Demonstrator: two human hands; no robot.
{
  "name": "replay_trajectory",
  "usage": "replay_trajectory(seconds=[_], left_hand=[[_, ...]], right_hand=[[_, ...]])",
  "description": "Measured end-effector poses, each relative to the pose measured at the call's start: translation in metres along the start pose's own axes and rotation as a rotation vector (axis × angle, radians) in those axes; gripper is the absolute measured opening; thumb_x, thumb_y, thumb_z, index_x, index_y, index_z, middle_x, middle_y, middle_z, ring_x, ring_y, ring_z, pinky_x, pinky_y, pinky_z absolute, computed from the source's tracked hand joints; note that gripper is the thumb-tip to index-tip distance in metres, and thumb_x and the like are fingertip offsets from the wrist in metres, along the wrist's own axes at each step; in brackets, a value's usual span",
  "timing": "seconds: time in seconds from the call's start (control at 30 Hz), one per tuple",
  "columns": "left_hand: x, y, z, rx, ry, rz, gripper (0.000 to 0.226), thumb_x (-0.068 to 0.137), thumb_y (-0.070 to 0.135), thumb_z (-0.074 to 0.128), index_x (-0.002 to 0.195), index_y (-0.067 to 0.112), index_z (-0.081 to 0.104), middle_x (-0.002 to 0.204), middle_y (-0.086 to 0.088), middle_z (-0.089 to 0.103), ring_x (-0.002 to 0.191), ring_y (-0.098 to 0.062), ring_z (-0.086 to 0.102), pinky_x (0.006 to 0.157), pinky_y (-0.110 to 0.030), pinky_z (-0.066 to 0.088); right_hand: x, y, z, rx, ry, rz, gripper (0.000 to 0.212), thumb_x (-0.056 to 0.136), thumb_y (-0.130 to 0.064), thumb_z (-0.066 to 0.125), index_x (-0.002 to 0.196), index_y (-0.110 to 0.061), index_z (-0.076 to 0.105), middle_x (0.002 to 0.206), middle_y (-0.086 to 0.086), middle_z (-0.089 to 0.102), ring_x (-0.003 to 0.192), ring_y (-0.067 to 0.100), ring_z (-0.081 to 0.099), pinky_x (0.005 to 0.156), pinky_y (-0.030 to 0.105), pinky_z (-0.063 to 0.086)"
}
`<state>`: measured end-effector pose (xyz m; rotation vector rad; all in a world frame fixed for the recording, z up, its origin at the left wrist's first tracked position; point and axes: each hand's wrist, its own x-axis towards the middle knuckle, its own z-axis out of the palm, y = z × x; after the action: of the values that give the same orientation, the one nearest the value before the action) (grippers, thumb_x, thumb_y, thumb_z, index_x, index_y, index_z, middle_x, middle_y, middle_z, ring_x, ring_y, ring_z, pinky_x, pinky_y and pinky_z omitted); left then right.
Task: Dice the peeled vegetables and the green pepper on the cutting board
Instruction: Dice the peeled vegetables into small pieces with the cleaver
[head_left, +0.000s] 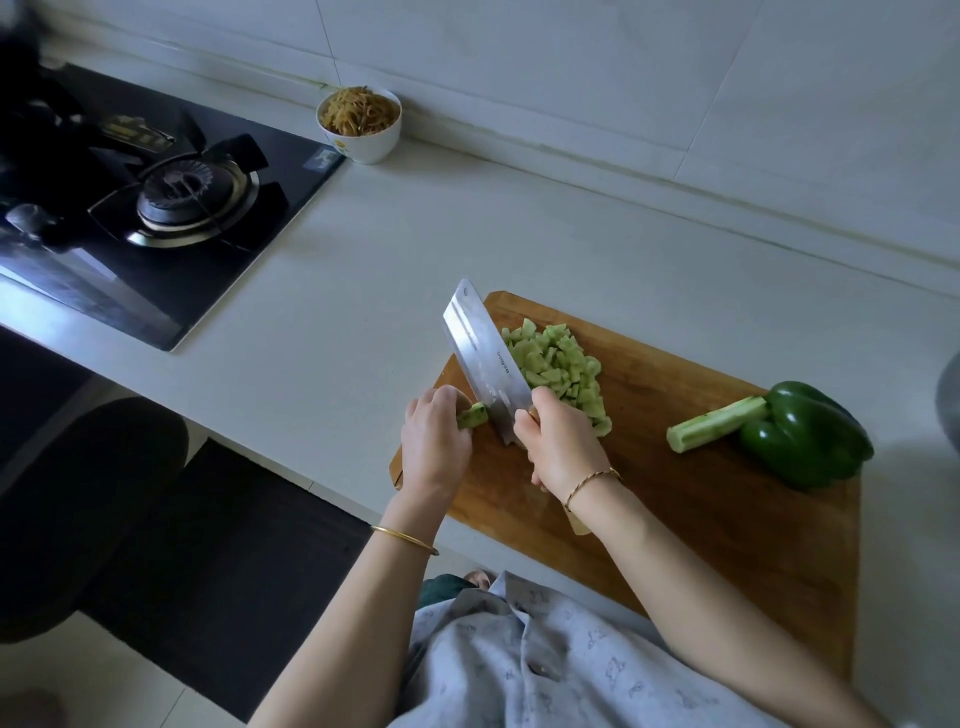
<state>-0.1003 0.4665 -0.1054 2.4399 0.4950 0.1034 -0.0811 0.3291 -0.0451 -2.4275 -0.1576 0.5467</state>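
Clenches the right hand (558, 447) round the handle of the cleaver (483, 358), fingers wrapped tight, the handle almost hidden inside the fist. Points the broad steel blade toward 11 o'clock, flat face turned up to the camera, near end down at the cutting board (675, 519) and right against the cut face of the vegetable stub (472, 417). Pins that short pale-green stub with the left hand (436, 441), fingers curled over it, at the board's 9 o'clock edge.

Just behind the blade, from 10 to 12 o'clock on the board, a loose heap of diced pieces (561, 369), pale green, reaching down to the right hand's knuckles. Toward 2 o'clock on the board, a peeled stalk (719, 423), still whole, lying on its side with its far end against the green pepper (808, 436). Pepper also whole, dark and glossy, at the board's right edge.

A thin gold bangle (405, 540) on the left wrist, a finer bracelet (592, 480) on the right. Beneath the board, a pale counter (363, 260). At 10 o'clock in the view, a black gas stove (156, 208) set into the counter. At 11 o'clock, against the tiled wall, a white bowl (363, 145) of brownish shredded food. At 6 o'clock, a light printed shirt (545, 665).
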Motion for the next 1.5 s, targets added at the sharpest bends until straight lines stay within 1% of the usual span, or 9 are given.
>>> replay_trajectory(seconds=[0.13, 0.37, 0.47, 0.57, 0.9, 1.0, 1.17, 1.33, 1.5], left_hand=[[0.000, 0.000, 0.000, -0.008, 0.009, 0.010, 0.016, 0.083, 0.001, 0.058, 0.094, 0.012, 0.061, 0.098, -0.002, 0.060, 0.095, -0.017, 0.047, 0.076, -0.023, 0.033], [0.000, 0.000, 0.001, -0.011, 0.008, 0.013, 0.019, 0.082, -0.001, 0.060, 0.097, 0.011, 0.061, 0.100, -0.003, 0.060, 0.094, -0.017, 0.045, 0.078, -0.024, 0.035], [0.000, -0.002, 0.002, -0.016, 0.009, 0.011, 0.019, 0.082, -0.002, 0.059, 0.094, 0.012, 0.061, 0.097, -0.002, 0.060, 0.092, -0.016, 0.044, 0.077, -0.025, 0.035], [-0.001, -0.003, 0.003, -0.026, 0.017, 0.020, 0.018, 0.081, -0.003, 0.058, 0.090, 0.012, 0.061, 0.094, -0.002, 0.060, 0.091, -0.017, 0.046, 0.075, -0.024, 0.035], [0.000, -0.005, 0.004, -0.033, 0.021, 0.031, 0.014, 0.080, 0.000, 0.062, 0.087, 0.012, 0.061, 0.090, -0.001, 0.059, 0.089, -0.017, 0.047, 0.073, -0.024, 0.037], [-0.001, -0.005, 0.000, -0.045, 0.006, 0.028, 0.018, 0.080, -0.002, 0.058, 0.091, 0.011, 0.062, 0.094, -0.001, 0.058, 0.094, -0.019, 0.048, 0.075, -0.023, 0.035], [-0.004, -0.004, -0.003, -0.053, 0.019, -0.003, 0.020, 0.081, -0.005, 0.056, 0.094, 0.010, 0.063, 0.099, -0.002, 0.057, 0.096, -0.016, 0.044, 0.076, -0.021, 0.032], [-0.001, -0.003, -0.001, -0.049, 0.004, -0.008, 0.022, 0.080, -0.006, 0.057, 0.094, 0.009, 0.063, 0.098, -0.004, 0.058, 0.097, -0.020, 0.048, 0.075, -0.022, 0.034], [-0.001, -0.004, 0.000, -0.045, 0.000, -0.003, 0.021, 0.080, -0.005, 0.058, 0.094, 0.009, 0.064, 0.099, -0.005, 0.059, 0.099, -0.021, 0.049, 0.078, -0.022, 0.035]], right_hand=[[-0.004, 0.003, -0.001, 0.078, 0.015, 0.022, 0.024, 0.102, -0.027, 0.039, 0.093, -0.006, 0.046, 0.071, 0.005, 0.053, 0.046, 0.019, 0.053, 0.051, 0.037, 0.054], [-0.009, 0.000, -0.011, 0.078, 0.036, -0.042, 0.023, 0.102, -0.027, 0.040, 0.094, -0.006, 0.046, 0.069, 0.005, 0.053, 0.046, 0.018, 0.052, 0.041, 0.027, 0.046], [-0.010, -0.002, -0.009, 0.044, 0.024, -0.051, 0.023, 0.101, -0.026, 0.040, 0.095, -0.005, 0.046, 0.071, 0.007, 0.052, 0.050, 0.026, 0.055, 0.047, 0.035, 0.051], [-0.011, -0.004, -0.007, -0.018, 0.014, -0.046, 0.022, 0.101, -0.026, 0.040, 0.097, -0.006, 0.047, 0.076, 0.009, 0.056, 0.064, 0.033, 0.062, 0.058, 0.045, 0.057], [-0.006, -0.006, 0.000, -0.080, -0.004, -0.040, 0.022, 0.101, -0.025, 0.038, 0.084, -0.012, 0.039, 0.076, 0.010, 0.056, 0.066, 0.033, 0.063, 0.062, 0.046, 0.056], [-0.005, -0.002, 0.001, -0.024, 0.016, -0.007, 0.022, 0.101, -0.025, 0.039, 0.088, -0.008, 0.043, 0.076, 0.012, 0.056, 0.067, 0.036, 0.063, 0.061, 0.049, 0.056], [-0.006, 0.002, -0.003, 0.056, 0.035, -0.010, 0.025, 0.101, -0.026, 0.040, 0.088, -0.005, 0.044, 0.067, 0.006, 0.050, 0.050, 0.026, 0.055, 0.051, 0.039, 0.053], [-0.008, -0.001, -0.005, 0.034, 0.030, -0.048, 0.022, 0.101, -0.025, 0.041, 0.093, -0.005, 0.046, 0.069, 0.006, 0.050, 0.059, 0.031, 0.057, 0.056, 0.044, 0.054], [-0.008, -0.006, -0.005, -0.034, 0.022, -0.050, 0.021, 0.101, -0.026, 0.040, 0.089, -0.009, 0.043, 0.075, 0.009, 0.056, 0.062, 0.032, 0.061, 0.059, 0.045, 0.056]])
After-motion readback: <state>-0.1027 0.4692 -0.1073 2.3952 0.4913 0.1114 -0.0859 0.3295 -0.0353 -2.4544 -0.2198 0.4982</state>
